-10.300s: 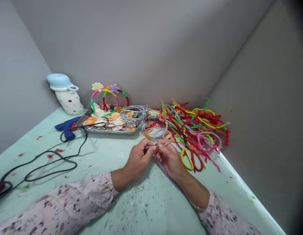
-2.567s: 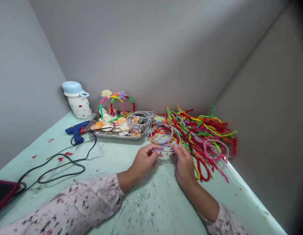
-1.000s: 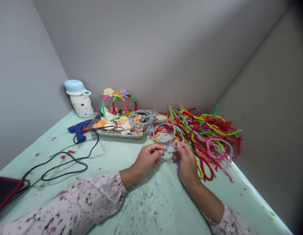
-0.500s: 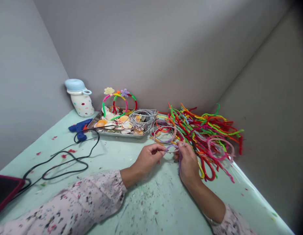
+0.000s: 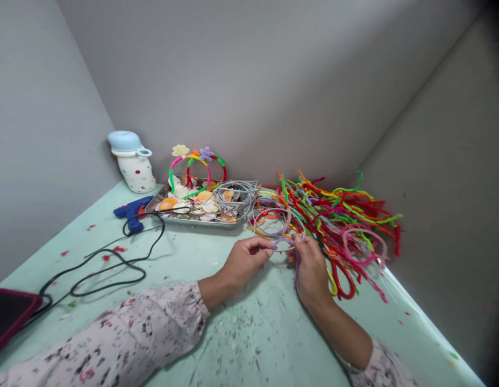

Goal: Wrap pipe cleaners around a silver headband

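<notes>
My left hand (image 5: 244, 264) pinches a purple pipe cleaner (image 5: 284, 241) between thumb and fingertips. Facing it, my right hand (image 5: 313, 271) is closed on the same pipe cleaner, part of which hangs down along the palm. A thin silvery wire ring (image 5: 283, 250) runs between the fingers of both hands, and its loop stands up behind them. Whether the pipe cleaner is wrapped round the wire or only lies along it, I cannot tell. Just behind the hands, more wire loops lie among pipe cleaners.
A metal tray (image 5: 201, 222) holds shells, flower-topped rings (image 5: 209, 172) and coiled wire (image 5: 239, 193). To its left are a blue glue gun (image 5: 132, 210), its black cable (image 5: 132, 263) and a white bottle (image 5: 137, 172). Heaped pipe cleaners (image 5: 334, 201) and red-and-yellow-handled scissors (image 5: 343, 278) lie right, near the table edge.
Hardly anything differs. Both hands keep the same grip at the same spot, and the whole view has shifted very slightly.
</notes>
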A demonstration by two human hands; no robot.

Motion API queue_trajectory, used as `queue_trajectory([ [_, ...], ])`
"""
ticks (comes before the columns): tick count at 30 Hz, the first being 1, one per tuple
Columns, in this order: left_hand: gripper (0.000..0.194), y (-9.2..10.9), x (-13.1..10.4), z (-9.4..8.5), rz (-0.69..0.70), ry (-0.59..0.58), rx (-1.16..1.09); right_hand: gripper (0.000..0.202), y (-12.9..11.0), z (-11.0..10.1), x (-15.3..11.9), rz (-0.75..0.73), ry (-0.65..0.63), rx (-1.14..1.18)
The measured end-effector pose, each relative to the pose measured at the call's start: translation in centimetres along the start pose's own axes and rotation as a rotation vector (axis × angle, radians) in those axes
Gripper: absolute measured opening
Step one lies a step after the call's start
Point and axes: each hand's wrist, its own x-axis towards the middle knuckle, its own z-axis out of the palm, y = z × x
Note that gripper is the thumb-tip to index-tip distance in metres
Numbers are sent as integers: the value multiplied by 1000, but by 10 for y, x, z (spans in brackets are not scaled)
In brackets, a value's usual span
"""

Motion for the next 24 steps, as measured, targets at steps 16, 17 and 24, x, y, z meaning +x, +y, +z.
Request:
queue_trajectory([
  [16, 16, -4, 1, -1, -2, 21, -1, 25, 0, 1, -1, 22, -5, 16],
  [17, 16, -3, 0, 0, -4, 21, 0, 25, 0, 2, -1, 25, -7, 16],
  [24, 14, -3, 0, 0, -4, 24, -17, 25, 0, 1, -1, 28, -16, 14],
])
